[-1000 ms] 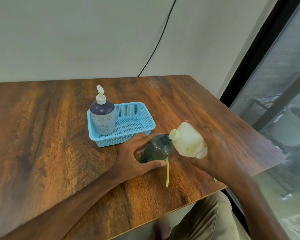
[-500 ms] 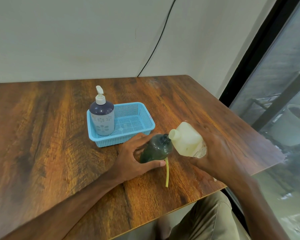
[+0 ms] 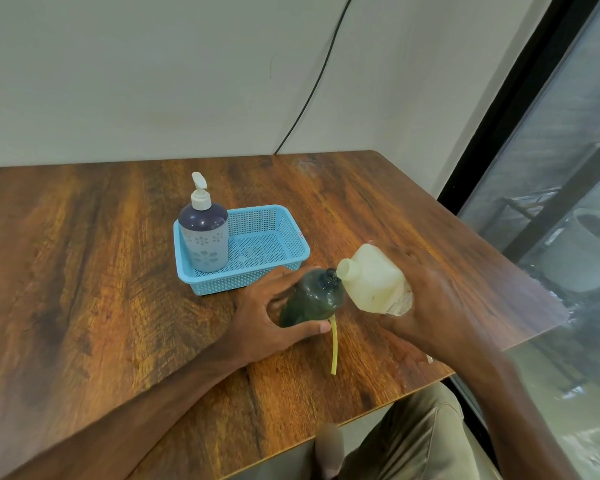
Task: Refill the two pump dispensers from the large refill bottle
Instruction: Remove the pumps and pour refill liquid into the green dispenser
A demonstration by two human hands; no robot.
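My left hand (image 3: 261, 318) grips a dark green dispenser bottle (image 3: 312, 299) standing on the table with its neck open and no pump on it. My right hand (image 3: 430, 306) holds the pale, translucent refill bottle (image 3: 371, 278) tilted over, its open mouth touching the green bottle's neck. A thin yellow pump tube (image 3: 334, 348) lies on the wood just in front of the green bottle; its pump head is hidden. A purple-and-grey pump dispenser (image 3: 204, 233) with a white pump stands upright in the left end of a blue plastic basket (image 3: 274, 261).
The wooden table (image 3: 84, 289) ends close on the right and in front, with my knee (image 3: 413, 441) below its edge. A black cable (image 3: 312, 88) runs down the wall behind. A glass window with a dark frame (image 3: 499, 109) is on the right.
Almost nothing has moved. The refill bottle stays tilted against the green bottle's neck, and both hands keep their grip.
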